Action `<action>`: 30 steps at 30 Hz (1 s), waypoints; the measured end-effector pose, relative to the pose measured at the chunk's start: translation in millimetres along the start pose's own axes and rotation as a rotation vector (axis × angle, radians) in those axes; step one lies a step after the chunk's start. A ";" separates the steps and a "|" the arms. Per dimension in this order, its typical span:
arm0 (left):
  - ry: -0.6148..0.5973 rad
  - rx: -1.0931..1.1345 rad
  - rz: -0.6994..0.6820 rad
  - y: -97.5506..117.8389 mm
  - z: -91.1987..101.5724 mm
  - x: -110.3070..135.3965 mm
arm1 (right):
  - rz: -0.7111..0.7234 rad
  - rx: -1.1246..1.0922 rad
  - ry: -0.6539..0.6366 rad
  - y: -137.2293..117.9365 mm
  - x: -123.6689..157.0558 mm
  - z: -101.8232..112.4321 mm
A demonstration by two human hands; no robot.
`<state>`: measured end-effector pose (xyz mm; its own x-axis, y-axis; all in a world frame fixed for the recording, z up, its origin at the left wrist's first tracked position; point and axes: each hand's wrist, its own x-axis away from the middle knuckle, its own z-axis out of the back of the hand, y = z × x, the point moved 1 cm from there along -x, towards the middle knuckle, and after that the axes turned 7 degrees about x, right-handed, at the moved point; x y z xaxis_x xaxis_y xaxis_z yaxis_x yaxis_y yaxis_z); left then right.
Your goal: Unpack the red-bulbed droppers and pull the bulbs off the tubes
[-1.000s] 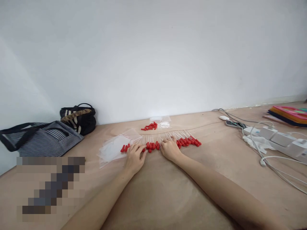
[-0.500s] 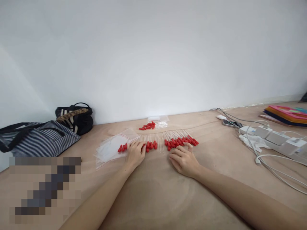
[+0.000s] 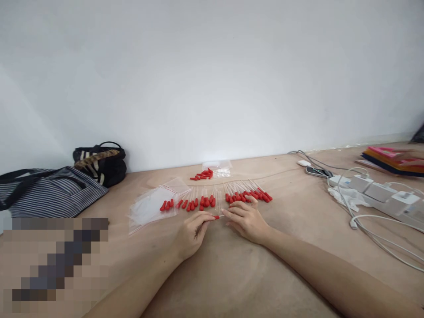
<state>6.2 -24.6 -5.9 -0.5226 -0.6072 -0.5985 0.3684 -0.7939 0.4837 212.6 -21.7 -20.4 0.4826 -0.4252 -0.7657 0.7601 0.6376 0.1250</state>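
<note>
Between finger and thumb, my left hand [image 3: 197, 232] pinches a small red rubber bulb [image 3: 217, 217]. My right hand [image 3: 247, 221] faces it, closed on a thin clear dropper tube [image 3: 223, 216] whose end points at the bulb; I cannot tell whether the two are joined. Just beyond my right hand lies a fan of droppers with red bulbs [image 3: 248, 195], bulbs toward me. Loose bare tubes [image 3: 217, 201] lie left of that fan. Several red bulbs [image 3: 189, 205] with thin tubes lie beyond my left hand, some on clear zip bags [image 3: 149, 207].
A small pile of red bulbs [image 3: 202, 175] lies near the wall beside a clear bag [image 3: 221, 169]. At left stand a striped bag [image 3: 62, 190] and a black bag [image 3: 114, 165]. Right are chargers with cables [image 3: 377, 190], a phone [image 3: 316, 171], and another person's hand [image 3: 410, 154] on coloured sheets [image 3: 374, 158].
My left hand has come from the row of red bulbs toward me and right, now with a bulb at its fingertips. Another person's hand has appeared at the far right.
</note>
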 end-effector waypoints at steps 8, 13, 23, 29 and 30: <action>-0.076 0.021 -0.010 -2.9 -2.4 -4.4 | -0.029 -0.155 -0.170 -1.5 -1.1 -10.0; -0.104 -0.116 0.016 -3.4 -5.5 -6.1 | -0.042 -0.159 -0.169 -6.8 -5.7 -9.1; -0.092 -0.152 0.004 -5.6 -10.5 -6.0 | 0.031 -0.109 -0.137 -9.1 -3.2 -8.8; -0.085 -0.182 -0.026 -3.3 -9.4 -6.2 | 0.038 -0.114 -0.129 -11.2 -5.2 -6.5; -0.080 -0.186 -0.031 -3.0 -9.4 -6.0 | 0.041 -0.113 -0.127 -11.5 -5.6 -6.0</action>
<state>15.4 -18.8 -9.8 -0.5927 -0.5839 -0.5548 0.4832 -0.8088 0.3351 198.5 -22.8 -21.4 0.5689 -0.4709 -0.6743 0.6886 0.7210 0.0775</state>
